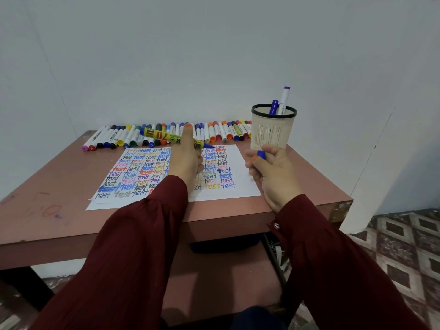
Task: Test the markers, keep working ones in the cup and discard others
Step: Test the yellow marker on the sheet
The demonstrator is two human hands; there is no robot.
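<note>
My left hand (185,158) grips a yellow marker (164,136) with a blue tip, uncapped, held level above the test paper (240,184) with its tip pointing right. The paper is covered with the word "test" in many colours. My right hand (269,171) is closed on the marker's blue cap (261,154), just in front of the beige cup (273,132). Two markers (279,103) stand inside the cup, one blue and one white with a purple end. A long row of markers (214,132) lies along the table's back edge.
The reddish-brown table (59,198) stands against a white wall, with scribble marks on its left part. A shelf below holds a dark object (223,244). Patterned floor tiles (404,246) show at the right.
</note>
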